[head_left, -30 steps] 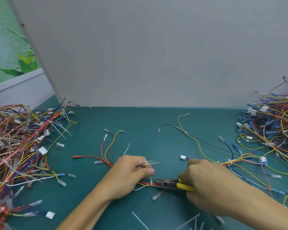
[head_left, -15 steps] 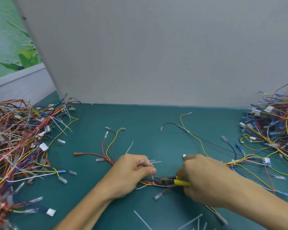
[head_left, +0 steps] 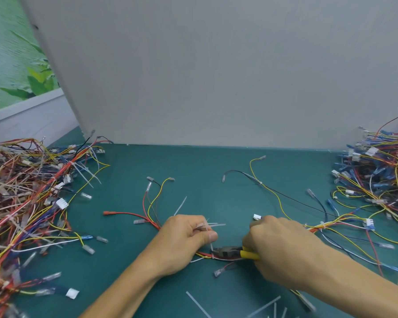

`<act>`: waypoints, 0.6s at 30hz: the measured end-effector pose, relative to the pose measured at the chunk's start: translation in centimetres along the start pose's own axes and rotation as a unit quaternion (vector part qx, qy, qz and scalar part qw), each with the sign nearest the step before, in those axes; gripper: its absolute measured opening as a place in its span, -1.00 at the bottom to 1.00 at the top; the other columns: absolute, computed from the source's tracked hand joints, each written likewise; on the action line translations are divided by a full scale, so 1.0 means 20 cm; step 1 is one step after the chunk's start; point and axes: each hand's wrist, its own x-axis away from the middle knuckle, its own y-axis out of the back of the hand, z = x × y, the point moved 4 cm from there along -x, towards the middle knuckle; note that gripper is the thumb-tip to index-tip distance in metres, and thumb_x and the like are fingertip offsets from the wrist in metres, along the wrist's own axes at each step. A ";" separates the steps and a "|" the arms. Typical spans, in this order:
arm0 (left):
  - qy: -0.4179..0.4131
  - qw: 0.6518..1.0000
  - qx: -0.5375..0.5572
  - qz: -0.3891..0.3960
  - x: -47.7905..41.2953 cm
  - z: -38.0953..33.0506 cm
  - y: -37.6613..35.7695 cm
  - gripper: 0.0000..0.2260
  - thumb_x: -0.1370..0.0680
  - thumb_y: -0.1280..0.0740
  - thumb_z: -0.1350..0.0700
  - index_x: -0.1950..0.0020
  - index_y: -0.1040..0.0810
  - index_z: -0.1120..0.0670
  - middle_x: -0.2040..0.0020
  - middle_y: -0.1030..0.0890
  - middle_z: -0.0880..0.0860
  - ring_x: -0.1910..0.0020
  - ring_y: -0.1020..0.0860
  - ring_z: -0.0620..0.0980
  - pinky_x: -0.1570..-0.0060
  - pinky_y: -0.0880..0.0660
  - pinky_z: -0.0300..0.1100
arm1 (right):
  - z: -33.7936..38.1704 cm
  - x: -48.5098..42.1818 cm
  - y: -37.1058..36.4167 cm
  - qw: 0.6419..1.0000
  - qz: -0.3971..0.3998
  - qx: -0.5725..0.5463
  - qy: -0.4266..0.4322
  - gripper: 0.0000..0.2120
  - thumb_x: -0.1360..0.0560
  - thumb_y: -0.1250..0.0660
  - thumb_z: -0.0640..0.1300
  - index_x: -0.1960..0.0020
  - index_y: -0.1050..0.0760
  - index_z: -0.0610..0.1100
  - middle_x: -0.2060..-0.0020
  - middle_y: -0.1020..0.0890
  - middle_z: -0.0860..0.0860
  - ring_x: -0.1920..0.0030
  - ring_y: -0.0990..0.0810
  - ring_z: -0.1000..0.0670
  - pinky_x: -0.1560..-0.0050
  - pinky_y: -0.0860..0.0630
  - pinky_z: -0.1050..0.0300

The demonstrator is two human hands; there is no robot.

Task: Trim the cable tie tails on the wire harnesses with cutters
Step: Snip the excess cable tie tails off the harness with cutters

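A wire harness (head_left: 147, 210) of red, yellow and black wires lies across the green table. My left hand (head_left: 184, 239) grips its bundle near the front middle and pinches several white cable tie tails (head_left: 213, 225) between thumb and fingers. My right hand (head_left: 278, 246) grips the yellow-handled cutters (head_left: 232, 251). The dark jaws point left and sit at a white tie on the red wires, just below my left thumb. Whether the jaws are closed on the tail is too small to tell.
A big pile of harnesses (head_left: 25, 203) covers the table's left side, and another pile (head_left: 377, 180) sits at the right. Cut tie tails (head_left: 262, 306) lie near the front edge. A grey panel (head_left: 216, 76) stands upright behind the table (head_left: 193, 168).
The cutters and my right hand have shifted slightly left, bringing the jaws up to the tie by my left thumb. My left hand keeps its hold on the bundle.
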 end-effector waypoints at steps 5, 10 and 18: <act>0.009 0.983 0.169 -0.070 -0.04 0.00 0.12 -0.77 -0.47 -0.23 -0.06 0.34 -0.48 0.01 0.49 -0.34 -0.11 0.45 -0.26 -0.10 0.40 -0.18 -0.20 | 0.00 0.01 -0.02 1.000 0.001 -0.002 -0.008 -0.93 -0.43 -0.19 -0.18 0.15 -0.39 -0.03 0.18 -0.34 0.01 0.23 -0.35 -0.15 0.46 -0.09 0.16; 0.021 0.963 0.204 -0.177 -0.06 0.08 0.31 -0.76 -0.64 -0.18 0.16 0.11 -0.61 0.06 0.36 -0.51 0.01 0.36 -0.45 -0.01 0.36 -0.40 -0.18 | 0.01 0.03 -0.04 1.000 -0.010 -0.007 -0.006 -0.87 -0.49 -0.16 -0.12 0.01 -0.45 -0.01 0.16 -0.28 0.05 0.20 -0.31 -0.15 0.45 -0.07 0.17; 0.081 0.953 -0.282 -0.075 -0.11 0.12 0.26 -0.77 -0.54 -0.28 -0.09 0.18 -0.52 0.03 0.28 -0.53 0.00 0.11 -0.51 0.09 0.12 -0.48 -0.06 | 0.01 0.03 -0.04 1.000 0.010 -0.012 -0.017 -0.91 -0.49 -0.15 -0.11 0.06 -0.42 0.00 0.17 -0.28 0.05 0.20 -0.32 -0.13 0.45 -0.08 0.15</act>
